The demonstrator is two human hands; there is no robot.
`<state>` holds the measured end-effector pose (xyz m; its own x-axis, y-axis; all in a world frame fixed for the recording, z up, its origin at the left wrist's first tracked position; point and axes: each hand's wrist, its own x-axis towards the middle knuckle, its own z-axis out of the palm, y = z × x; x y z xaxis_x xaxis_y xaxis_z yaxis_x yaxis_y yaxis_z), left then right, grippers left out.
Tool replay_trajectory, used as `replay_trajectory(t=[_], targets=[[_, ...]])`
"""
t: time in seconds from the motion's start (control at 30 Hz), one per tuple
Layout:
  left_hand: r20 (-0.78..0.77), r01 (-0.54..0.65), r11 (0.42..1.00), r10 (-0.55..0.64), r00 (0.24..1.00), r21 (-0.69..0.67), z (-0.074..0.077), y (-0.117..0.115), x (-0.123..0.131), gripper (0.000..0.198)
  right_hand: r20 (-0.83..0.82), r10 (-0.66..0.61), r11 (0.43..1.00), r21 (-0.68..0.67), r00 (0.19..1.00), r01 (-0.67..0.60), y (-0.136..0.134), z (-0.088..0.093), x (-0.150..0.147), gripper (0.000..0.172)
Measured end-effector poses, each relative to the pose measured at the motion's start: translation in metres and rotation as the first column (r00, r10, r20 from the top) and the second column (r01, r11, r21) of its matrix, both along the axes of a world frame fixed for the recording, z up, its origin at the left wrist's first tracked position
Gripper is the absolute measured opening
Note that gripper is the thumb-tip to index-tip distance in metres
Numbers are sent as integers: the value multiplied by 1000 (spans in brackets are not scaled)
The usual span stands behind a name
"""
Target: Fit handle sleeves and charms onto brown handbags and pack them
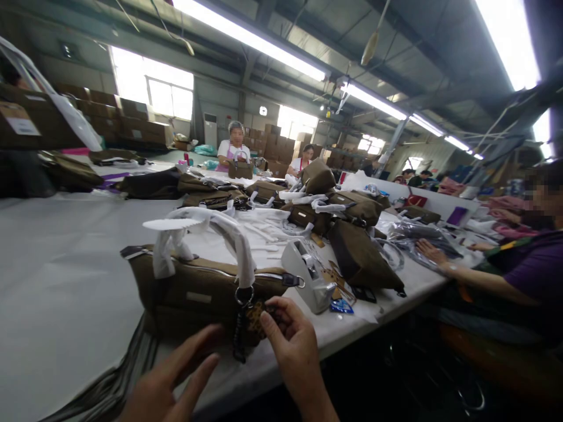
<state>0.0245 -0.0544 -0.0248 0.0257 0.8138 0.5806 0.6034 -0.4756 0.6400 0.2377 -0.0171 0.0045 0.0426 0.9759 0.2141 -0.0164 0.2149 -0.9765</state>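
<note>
- A person's right hand [294,343] pinches a patterned brown-and-gold charm [254,321] between thumb and fingers, close against the front of an olive-brown handbag [176,281], the landmark at this worktable [65,281].
- The left hand [169,375], blurred, is spread with thumb and fingers apart, holding nothing visible, before the handbag's front; whether a fingertip touches the fabric cannot be told.
- The handbag sits upright near the table's edge, its white-wrapped handles [240,246] raised; on its front, a metal ring [244,295] shows at the foot of one handle, with a black cord [238,334] hanging below.
- The step in hand appears to be placing or straightening the charm beside that ring. Fingers hide the join, so its fastening cannot be confirmed.
- The next move, as judged here, calls for a steady right-hand pinch and a clear view of the ring, with the free left hand well placed to brace the handbag or guide the cord.
- Just beyond the handbag's right end stands a tape dispenser [303,275]; behind the handbag lies a pile of similar bags [264,190]. Farther right of it, a co-worker's hand [431,252] rests on a plastic-wrapped bundle [409,234].
</note>
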Motion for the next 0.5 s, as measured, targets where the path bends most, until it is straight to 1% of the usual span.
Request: replay_trajectory(t=[0.07, 0.13, 0.17, 0.2, 0.27, 0.37, 0.43, 0.5], targets=[[112, 25, 996, -16, 994, -84, 10, 16, 15, 31, -21, 33, 999, -30, 999, -33, 0, -2, 1, 31], [230, 61, 988, -27, 973, -145, 20, 27, 28, 32, 12, 38, 999, -39, 999, -37, 1, -5, 0, 33], [255, 77, 983, -33, 966, -166, 23, 30, 33, 32, 41, 29, 999, -34, 999, -28, 1, -6, -2, 34], [257, 80, 978, -29, 966, -190, 25, 32, 36, 34, 76, 18, 1000, -20, 997, -16, 1, -6, -4, 34], [211, 48, 971, 3, 977, -235, 28, 32, 37, 36, 165, -9, 999, 45, 986, 2, 1, -6, -10, 29], [99, -5, 963, 32, 995, -269, 30, 32, 32, 39, 302, -57, 975, 223, 952, -13, -2, -3, -20, 22], [74, -6, 961, 28, 997, -275, 30, 34, 27, 38, 345, -35, 947, 310, 938, -79, -4, 0, -21, 24], [116, 33, 951, 3, 993, -309, 27, 37, 23, 39, 379, 83, 916, 335, 922, -220, -3, 3, -12, 27]])
